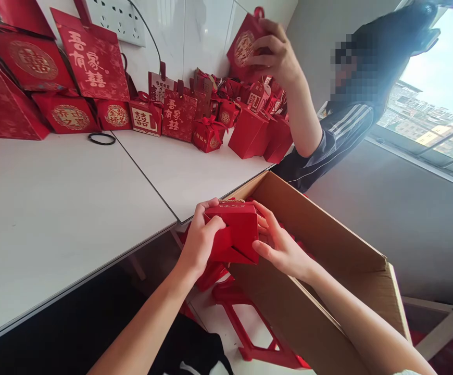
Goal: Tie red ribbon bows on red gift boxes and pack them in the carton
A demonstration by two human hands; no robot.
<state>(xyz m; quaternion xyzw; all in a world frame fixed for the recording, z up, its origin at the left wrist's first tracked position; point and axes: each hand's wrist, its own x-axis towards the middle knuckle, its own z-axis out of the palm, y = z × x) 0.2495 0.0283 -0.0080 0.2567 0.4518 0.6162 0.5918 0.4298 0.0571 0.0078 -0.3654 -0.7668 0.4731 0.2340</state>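
Note:
Between my hands is a red gift box (244,229) with a twisted gold cord at its top, tilted so that a folded-flap face shows. My left hand (203,234) grips its left side, the thumb pressed against the flaps. On the right side, my right hand (279,242) holds it with thumb and fingers; some fingertips are hidden behind it. The box is held over the near left edge of an open cardboard carton (328,245), in which some red items partly show.
A white table (62,208) bears many red gift boxes (105,62) along the wall, and a black ring (101,139). At the right a co-worker's hand (275,52) lifts another red box (244,47). A red stool (250,323) stands below.

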